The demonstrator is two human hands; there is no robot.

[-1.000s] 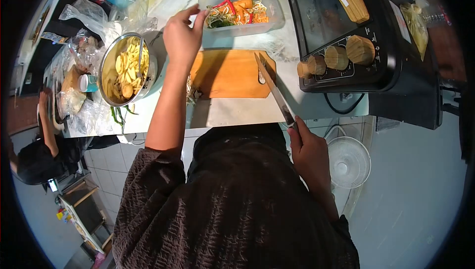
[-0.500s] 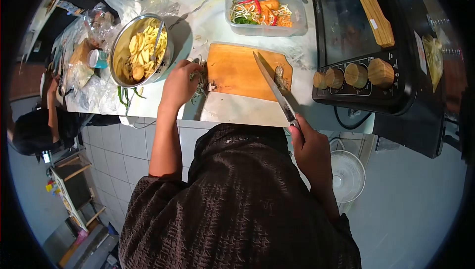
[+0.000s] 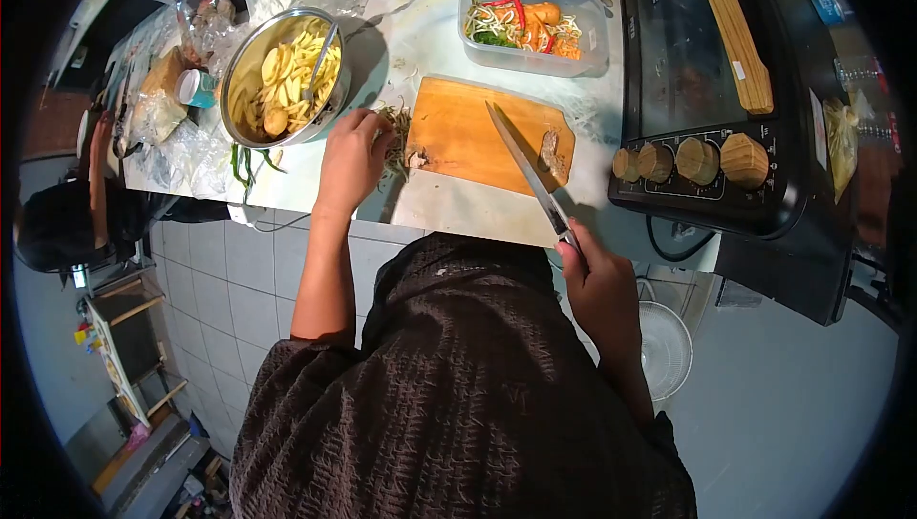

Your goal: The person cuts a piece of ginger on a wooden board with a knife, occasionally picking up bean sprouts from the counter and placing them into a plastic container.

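Note:
My right hand (image 3: 600, 271) grips the handle of a long kitchen knife (image 3: 523, 162), whose blade slants up and left over the wooden cutting board (image 3: 468, 132). At the board's left edge my left hand (image 3: 351, 161) is curled in against a small heap of thin, stringy scraps (image 3: 397, 142). Its fingertips are partly hidden, and what they hold I cannot make out. A small whitish bit (image 3: 417, 159) lies at the board's left end. Near the right end sits a little pile of greyish-brown chopped pieces (image 3: 550, 149).
Left of the board stands a metal pot (image 3: 229, 104) of cut yellow pieces with a spoon. Green chillies (image 3: 242, 166) lie below it. Behind the board is a plastic tub (image 3: 535, 61) of vegetables. A black oven (image 3: 707, 194) bounds the right, plastic bags (image 3: 196, 161) the left.
The view has shifted a little, so the counter things appear slightly to the right and higher. My left hand stays by the scraps, and the knife remains in my right hand.

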